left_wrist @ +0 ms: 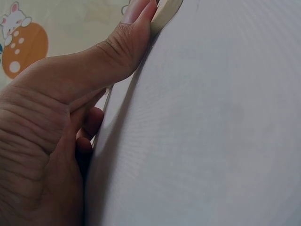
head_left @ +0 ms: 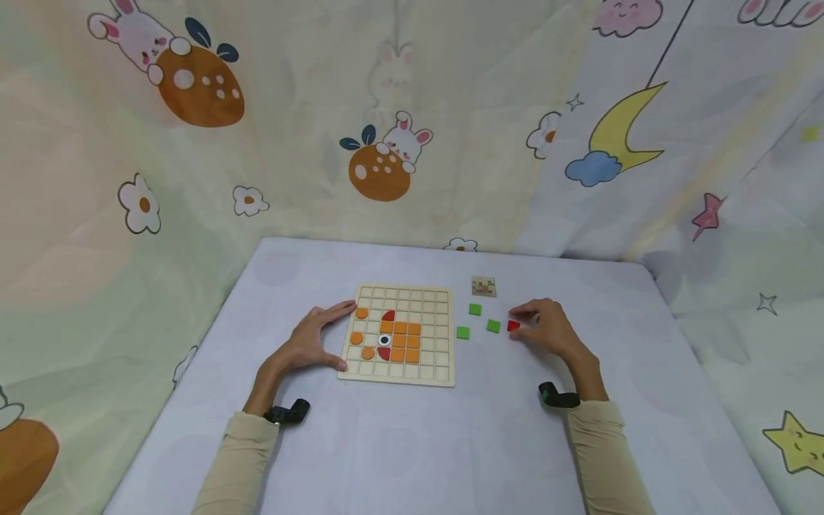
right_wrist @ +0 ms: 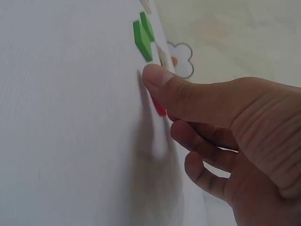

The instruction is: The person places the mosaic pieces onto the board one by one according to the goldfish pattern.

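Note:
A wooden grid board (head_left: 434, 300) lies flat on the table. My left hand (head_left: 310, 340) is at its left side, thumb touching the near-left corner and fingers spread along the left edge. On the board are orange square tiles (head_left: 412, 342), orange round pieces (head_left: 356, 338), two red quarter-round pieces (head_left: 388, 315) and a white tile with a black eye (head_left: 384, 340). To the board's right, my right hand (head_left: 546, 327) pinches a red piece (head_left: 513, 325) between thumb and fingers. The thumb partly hides this red piece (right_wrist: 160, 107) in the right wrist view.
Three green square tiles (head_left: 474, 309) lie between the board and my right hand. Behind them sits a small picture card (head_left: 484, 286) with a grid pattern. A white cloth (head_left: 412, 443) covers the table, and a printed curtain (head_left: 309, 143) hangs behind its far edge.

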Available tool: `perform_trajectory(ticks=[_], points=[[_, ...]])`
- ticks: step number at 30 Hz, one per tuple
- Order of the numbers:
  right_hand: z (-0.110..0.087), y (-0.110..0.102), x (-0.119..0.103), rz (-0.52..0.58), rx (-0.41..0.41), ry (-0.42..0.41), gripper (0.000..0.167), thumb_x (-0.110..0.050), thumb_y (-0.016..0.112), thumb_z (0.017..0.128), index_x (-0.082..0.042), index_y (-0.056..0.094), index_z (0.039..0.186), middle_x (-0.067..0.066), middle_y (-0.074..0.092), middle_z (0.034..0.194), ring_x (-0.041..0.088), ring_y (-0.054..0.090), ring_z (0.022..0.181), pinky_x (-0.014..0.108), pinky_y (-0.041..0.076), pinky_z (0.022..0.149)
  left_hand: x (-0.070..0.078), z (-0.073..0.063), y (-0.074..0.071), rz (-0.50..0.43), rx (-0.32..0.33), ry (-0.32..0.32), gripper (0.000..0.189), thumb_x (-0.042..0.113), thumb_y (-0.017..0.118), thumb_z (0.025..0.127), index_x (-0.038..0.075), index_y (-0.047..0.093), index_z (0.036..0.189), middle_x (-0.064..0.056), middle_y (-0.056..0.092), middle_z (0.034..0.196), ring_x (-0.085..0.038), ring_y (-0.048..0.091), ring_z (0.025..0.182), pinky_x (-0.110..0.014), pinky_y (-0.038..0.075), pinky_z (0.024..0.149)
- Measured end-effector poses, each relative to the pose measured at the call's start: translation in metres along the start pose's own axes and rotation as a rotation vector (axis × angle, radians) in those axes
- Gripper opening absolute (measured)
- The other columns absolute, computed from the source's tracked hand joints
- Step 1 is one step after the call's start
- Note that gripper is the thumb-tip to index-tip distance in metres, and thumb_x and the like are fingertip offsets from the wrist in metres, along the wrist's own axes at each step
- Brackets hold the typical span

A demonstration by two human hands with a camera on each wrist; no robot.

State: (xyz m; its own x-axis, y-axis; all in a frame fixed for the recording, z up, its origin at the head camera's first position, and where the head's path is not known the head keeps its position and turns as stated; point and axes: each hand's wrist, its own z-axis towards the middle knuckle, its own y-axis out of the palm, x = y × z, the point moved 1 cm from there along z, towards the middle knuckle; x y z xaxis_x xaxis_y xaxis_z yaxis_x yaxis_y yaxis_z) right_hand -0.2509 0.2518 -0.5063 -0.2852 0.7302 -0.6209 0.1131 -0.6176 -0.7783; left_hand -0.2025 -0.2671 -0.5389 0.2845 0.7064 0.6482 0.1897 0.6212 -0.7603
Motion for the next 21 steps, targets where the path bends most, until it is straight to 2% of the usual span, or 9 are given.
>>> perform_trajectory(ticks=[6, 13, 17, 21], points=[[-0.002, 0.002, 0.008, 0.004, -0.002, -0.026, 0.026, 0.000, 0.088, 0.088, -0.002, 0.085, 0.114, 0.016, 0.083, 0.112, 0.030, 0.070, 0.100, 0.044, 0.055, 0.089, 0.000, -0.001, 0.000, 0.008, 0.016, -0.003, 0.129, 0.052, 0.107, 0.056, 0.023, 0.048, 0.167, -0.001, 0.043, 0.176, -0.020, 0.045, 0.111, -0.041, 0.040, 0.095], [-0.002, 0.005, 0.010, -0.008, 0.003, -0.022, 0.018, -0.002, 0.086, 0.090, -0.004, 0.086, 0.108, 0.012, 0.082, 0.104, 0.026, 0.067, 0.097, 0.041, 0.052, 0.088, 0.000, -0.001, 0.001, -0.010, -0.006, -0.016, 0.129, 0.052, 0.107, 0.056, 0.027, 0.047, 0.167, 0.003, 0.041, 0.178, -0.020, 0.046, 0.114, -0.042, 0.040, 0.098], [-0.002, 0.004, 0.005, -0.001, 0.018, -0.049, 0.019, -0.003, 0.087, 0.090, -0.005, 0.085, 0.109, 0.010, 0.082, 0.104, 0.027, 0.068, 0.098, 0.046, 0.050, 0.092, 0.000, -0.001, 0.001, -0.010, 0.001, -0.007, 0.129, 0.052, 0.107, 0.055, 0.025, 0.048, 0.167, 0.001, 0.041, 0.177, -0.020, 0.046, 0.114, -0.042, 0.041, 0.097], [0.000, 0.005, -0.009, 0.039, 0.014, -0.085, 0.020, -0.003, 0.088, 0.089, -0.007, 0.085, 0.108, 0.008, 0.083, 0.103, 0.025, 0.067, 0.096, 0.048, 0.048, 0.093, 0.000, 0.000, 0.001, -0.011, 0.003, -0.008, 0.129, 0.051, 0.108, 0.055, 0.025, 0.048, 0.167, 0.001, 0.042, 0.177, -0.021, 0.046, 0.116, -0.044, 0.041, 0.099]])
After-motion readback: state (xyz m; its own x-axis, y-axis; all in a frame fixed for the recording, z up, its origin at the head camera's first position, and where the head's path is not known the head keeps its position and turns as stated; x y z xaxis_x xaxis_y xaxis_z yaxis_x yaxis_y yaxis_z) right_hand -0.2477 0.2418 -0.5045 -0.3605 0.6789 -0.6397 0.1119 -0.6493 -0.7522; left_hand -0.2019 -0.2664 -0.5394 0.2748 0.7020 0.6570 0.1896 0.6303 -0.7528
